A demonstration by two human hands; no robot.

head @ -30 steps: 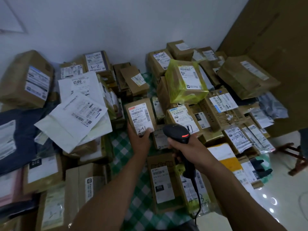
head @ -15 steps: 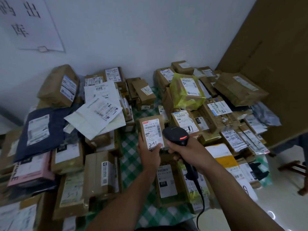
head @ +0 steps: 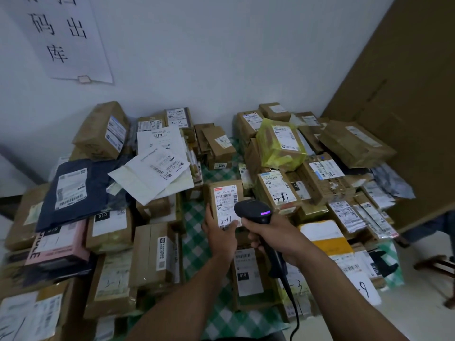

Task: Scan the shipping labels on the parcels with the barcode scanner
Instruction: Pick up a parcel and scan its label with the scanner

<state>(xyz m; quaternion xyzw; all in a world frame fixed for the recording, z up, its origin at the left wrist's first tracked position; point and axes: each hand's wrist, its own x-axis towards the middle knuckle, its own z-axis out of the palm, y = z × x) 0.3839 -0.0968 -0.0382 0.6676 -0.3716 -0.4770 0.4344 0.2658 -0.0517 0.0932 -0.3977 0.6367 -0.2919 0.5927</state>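
My left hand (head: 219, 232) grips a small brown parcel (head: 222, 196) from below, thumb on its white shipping label (head: 226, 205) marked "241". The parcel is tilted up so the label faces me. My right hand (head: 270, 236) holds a black barcode scanner (head: 254, 211) by its handle. The scanner head sits just right of the label's lower part and a purple light glows on it. Its cable (head: 293, 308) hangs down toward me.
Several labelled parcels cover a green checked cloth (head: 197, 232): brown boxes at left (head: 152, 254), a yellow bag (head: 280, 143) and stacked boxes at right. A dark blue bag (head: 73, 190) lies at left. A white wall stands behind, a brown board (head: 406, 107) at right.
The view has tilted upward, showing more wall and a paper sign. The held parcel and scanner stay together, and the scanner's light has gone from red to purple.
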